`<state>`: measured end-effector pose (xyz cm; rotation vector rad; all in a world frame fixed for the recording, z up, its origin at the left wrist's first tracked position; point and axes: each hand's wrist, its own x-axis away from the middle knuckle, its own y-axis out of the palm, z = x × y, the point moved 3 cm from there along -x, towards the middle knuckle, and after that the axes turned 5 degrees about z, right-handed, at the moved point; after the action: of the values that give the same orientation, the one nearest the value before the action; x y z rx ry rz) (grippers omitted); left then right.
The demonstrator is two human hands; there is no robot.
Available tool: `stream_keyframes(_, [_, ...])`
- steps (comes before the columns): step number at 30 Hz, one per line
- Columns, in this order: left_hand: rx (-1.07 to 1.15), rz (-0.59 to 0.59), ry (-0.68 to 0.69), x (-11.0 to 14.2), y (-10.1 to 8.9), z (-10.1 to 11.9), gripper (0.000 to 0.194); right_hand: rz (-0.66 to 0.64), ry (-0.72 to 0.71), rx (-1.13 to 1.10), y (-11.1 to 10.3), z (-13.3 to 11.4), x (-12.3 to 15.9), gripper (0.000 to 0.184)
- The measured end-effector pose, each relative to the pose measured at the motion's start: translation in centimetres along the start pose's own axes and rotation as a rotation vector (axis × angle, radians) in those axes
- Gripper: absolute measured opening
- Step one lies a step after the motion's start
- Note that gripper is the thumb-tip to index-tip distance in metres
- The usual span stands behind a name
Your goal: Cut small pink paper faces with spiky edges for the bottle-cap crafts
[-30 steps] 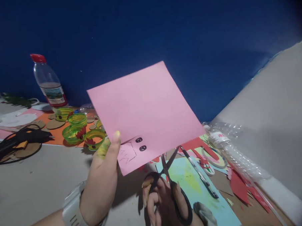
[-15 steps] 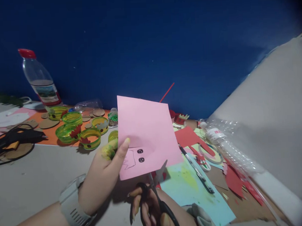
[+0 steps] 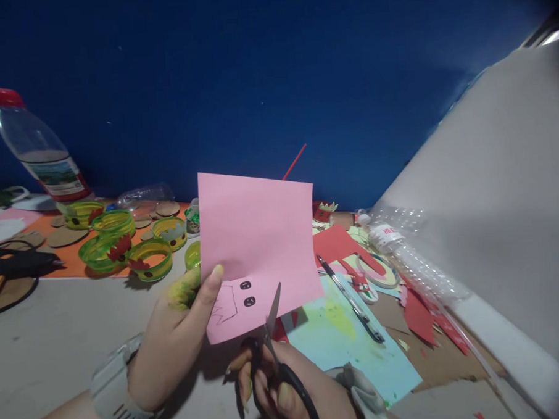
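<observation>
A sheet of pink paper [image 3: 262, 235] is pinched at its lower left edge by my left hand [image 3: 173, 325], thumb on the front. Drawn in black near its lower left corner are two small round eyes [image 3: 247, 293] and a zigzag-edged outline [image 3: 225, 304], partly under the thumb. My right hand [image 3: 273, 389] has its fingers through the handles of black-handled scissors [image 3: 294, 379]. One blade rises in front of the paper at its bottom edge; the other is mostly hidden. Green and yellow paint stains the left hand.
Green-yellow painted rings [image 3: 149, 259] stand on orange paper at left, near a glue gun [image 3: 22, 264] and a tilted bottle [image 3: 50, 164]. At right lie a pen [image 3: 351, 299], light blue paper [image 3: 360, 354], red scraps [image 3: 346, 247] and a clear plastic bottle [image 3: 416, 265].
The paper, both hands and the scissors sit further left in view, as does the background. The scissor blades have shifted left along the paper's bottom edge, nearer the drawn eyes.
</observation>
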<state>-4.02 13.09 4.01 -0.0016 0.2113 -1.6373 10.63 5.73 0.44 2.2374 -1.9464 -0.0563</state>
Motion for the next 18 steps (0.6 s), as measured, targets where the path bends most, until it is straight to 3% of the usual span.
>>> stream_keyframes(1, [0.006, -0.001, -0.005, 0.0, 0.0, 0.0, 0.03, -0.1, 0.009, 0.015, 0.2, -0.2, 0.2, 0.064])
stream_keyframes(6, [0.051, -0.016, -0.005, 0.3, 0.1, 0.0, 0.031, -0.234, 0.029, 0.042, -0.1, -0.5, 0.2, 0.068])
stream_keyframes(18, [0.056, 0.029, 0.072, 0.0, 0.0, -0.2, 0.028, -0.246, 0.076, -0.001, -0.6, 0.9, 0.4, 0.064])
